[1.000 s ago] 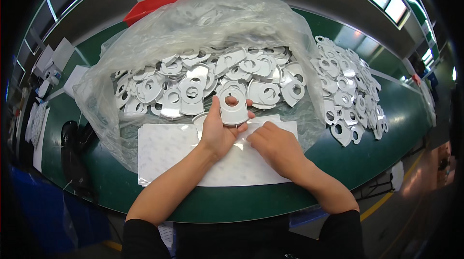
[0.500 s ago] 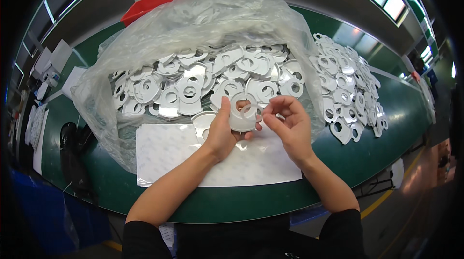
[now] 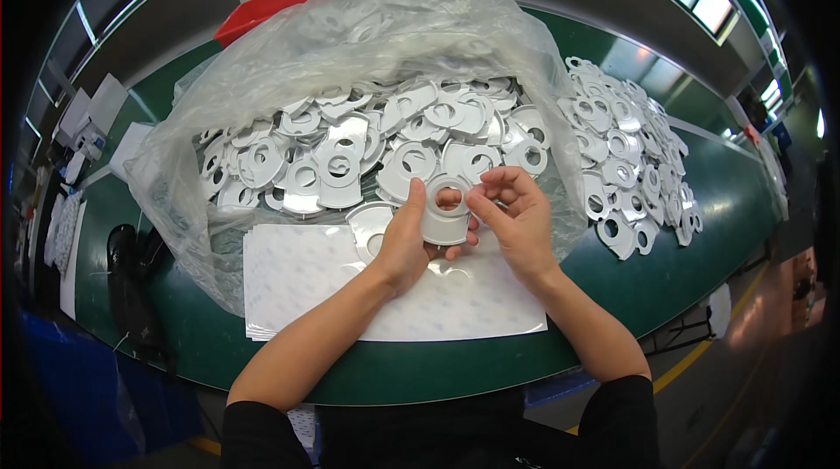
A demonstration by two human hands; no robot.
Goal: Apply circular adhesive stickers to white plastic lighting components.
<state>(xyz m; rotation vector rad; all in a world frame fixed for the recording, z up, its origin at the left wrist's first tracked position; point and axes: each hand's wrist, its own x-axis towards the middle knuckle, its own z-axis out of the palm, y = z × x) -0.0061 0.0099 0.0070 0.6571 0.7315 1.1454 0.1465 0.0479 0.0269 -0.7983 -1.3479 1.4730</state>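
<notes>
white plate (image 3: 444,231): held above the sheet stack (image 3: 306,285), between the two hands. long axis runs roughly away from the body; hole end far, broad end near. a pale ring (image 3: 448,180) surrounds the hole; whether it is a separate piece, cannot tell.

key relation: the plate lies just right of the left palm and just left of the right fingertips. left hand (image 3: 405,237) is nearer, in full contact; right hand (image 3: 518,222) meets the plate only about its far right edge, beside the ring.

left grip: closed around the plate, thumb along the left edge, fingers passing behind and showing through the hole and at the right side.

right grip: narrow, thumb and index finger close together at the rim. touching or just beside, and whether anything is pinched, cannot tell.

nearby: a loose plate (image 3: 371,226) on the stack, left of the left hand; more plates (image 3: 339,167) in the plastic bag (image 3: 455,23) beyond.
</notes>
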